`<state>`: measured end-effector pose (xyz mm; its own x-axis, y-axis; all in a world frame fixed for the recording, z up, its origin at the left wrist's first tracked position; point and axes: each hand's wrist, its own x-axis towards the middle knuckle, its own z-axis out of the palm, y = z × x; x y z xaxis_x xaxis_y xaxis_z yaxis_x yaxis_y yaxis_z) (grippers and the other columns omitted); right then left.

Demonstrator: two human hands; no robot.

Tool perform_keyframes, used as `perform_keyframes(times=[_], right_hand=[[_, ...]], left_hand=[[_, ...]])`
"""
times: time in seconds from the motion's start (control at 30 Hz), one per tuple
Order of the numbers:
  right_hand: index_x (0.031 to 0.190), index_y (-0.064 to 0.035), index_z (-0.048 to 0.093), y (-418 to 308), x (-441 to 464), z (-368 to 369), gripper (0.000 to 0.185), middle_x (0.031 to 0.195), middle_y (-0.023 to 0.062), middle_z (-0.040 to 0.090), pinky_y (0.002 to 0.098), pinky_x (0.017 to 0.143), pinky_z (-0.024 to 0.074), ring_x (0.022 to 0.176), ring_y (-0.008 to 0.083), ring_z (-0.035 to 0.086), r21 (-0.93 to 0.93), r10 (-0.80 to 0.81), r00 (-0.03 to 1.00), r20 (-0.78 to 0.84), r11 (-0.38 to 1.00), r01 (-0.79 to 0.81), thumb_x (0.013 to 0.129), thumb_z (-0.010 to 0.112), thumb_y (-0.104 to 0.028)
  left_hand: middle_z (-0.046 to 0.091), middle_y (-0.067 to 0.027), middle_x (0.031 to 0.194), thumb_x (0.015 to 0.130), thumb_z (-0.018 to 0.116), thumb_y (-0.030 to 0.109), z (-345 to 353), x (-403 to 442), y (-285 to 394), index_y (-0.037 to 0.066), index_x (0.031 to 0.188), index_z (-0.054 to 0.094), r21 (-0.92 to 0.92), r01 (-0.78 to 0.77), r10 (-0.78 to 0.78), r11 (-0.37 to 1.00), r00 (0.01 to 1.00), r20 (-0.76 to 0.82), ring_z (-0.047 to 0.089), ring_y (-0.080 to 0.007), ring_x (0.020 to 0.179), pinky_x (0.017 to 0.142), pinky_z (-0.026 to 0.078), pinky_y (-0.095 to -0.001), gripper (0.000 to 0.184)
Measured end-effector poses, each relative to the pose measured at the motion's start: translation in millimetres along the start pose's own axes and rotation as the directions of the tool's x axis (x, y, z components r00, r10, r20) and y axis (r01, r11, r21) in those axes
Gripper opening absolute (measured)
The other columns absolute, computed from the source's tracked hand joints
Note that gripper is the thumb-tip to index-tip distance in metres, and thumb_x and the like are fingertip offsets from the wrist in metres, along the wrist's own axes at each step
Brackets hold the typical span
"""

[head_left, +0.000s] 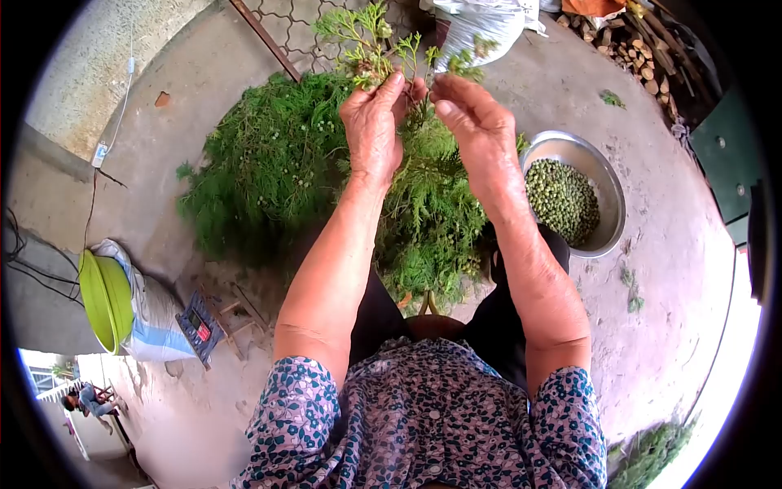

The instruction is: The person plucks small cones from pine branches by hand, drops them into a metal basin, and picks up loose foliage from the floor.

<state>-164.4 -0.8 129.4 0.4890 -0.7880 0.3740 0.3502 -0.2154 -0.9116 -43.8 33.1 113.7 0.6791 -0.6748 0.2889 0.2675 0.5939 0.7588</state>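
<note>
My left hand [375,134] pinches the stem of an evergreen sprig [366,61] with flat, scaly leaves and a few brownish cone-like bits. Close beside it, my right hand [481,126] has its fingers curled in at the sprig's right side; whatever lies between the fingertips is hidden. Beneath both hands, more green branches [428,212] hang down between my knees. A large pile of cut evergreen branches [269,163] with small round cones spreads on the floor to the left. On my right stands a metal bowl [617,204] partly filled with small green cones [562,200].
White sacks [481,33] stand at the top, near stacked firewood [643,61]. A yellow-green basin [106,301], a sack [155,318] and a small wooden stool [232,322] are on the left. Another person [90,399] sits far off at lower left.
</note>
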Motion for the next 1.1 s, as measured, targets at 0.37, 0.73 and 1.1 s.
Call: perform_keyframes(times=[0.37, 0.73, 1.1], right_hand=[[0.088, 0.0010, 0.060, -9.4, -54.4, -18.4, 0.009, 0.074, 0.0038, 0.059, 0.0221, 0.059, 0.0435, 0.064, 0.0097, 0.052, -0.307, -0.466, 0.885, 0.003, 0.842, 0.444, 0.081, 0.054, 0.003], [0.097, 0.0021, 0.058, 133.6, -156.9, 22.7, 0.018, 0.083, 0.0112, 0.061, 0.0265, 0.068, 0.0468, 0.076, 0.0163, 0.058, -0.119, 0.095, 0.991, 0.094, 0.989, -0.084, 0.080, 0.054, 0.004], [0.111, 0.0038, 0.041, 150.8, -119.4, 2.5, 0.028, 0.105, 0.0142, 0.046, 0.0451, 0.081, 0.0476, 0.094, 0.0340, 0.053, 0.802, 0.763, 0.646, 0.038, 0.363, -0.475, 0.092, 0.040, -0.016]], left_hand=[[0.061, -0.0133, 0.081, 0.082, 0.055, 0.007, 1.0, -3.7, -13.9, -0.003, 0.094, 0.051, 0.306, 0.162, -0.154, 0.938, 0.987, -0.049, 0.063, -0.0216, 0.073, 0.071, 0.048, -0.0389, 0.016], [0.054, -0.0227, 0.099, 0.088, 0.048, 0.011, -30.3, 56.3, -23.8, -0.008, 0.114, 0.037, 0.120, 0.220, -0.160, 0.968, 0.911, -0.380, 0.057, -0.0301, 0.091, 0.084, 0.046, -0.0427, 0.034], [0.056, -0.0119, 0.075, 0.086, 0.050, 0.008, -3.8, 14.6, -17.5, -0.002, 0.094, 0.044, 0.014, 0.176, -0.155, 0.984, 0.900, -0.408, 0.058, -0.0223, 0.063, 0.059, 0.040, -0.0441, 0.013]])
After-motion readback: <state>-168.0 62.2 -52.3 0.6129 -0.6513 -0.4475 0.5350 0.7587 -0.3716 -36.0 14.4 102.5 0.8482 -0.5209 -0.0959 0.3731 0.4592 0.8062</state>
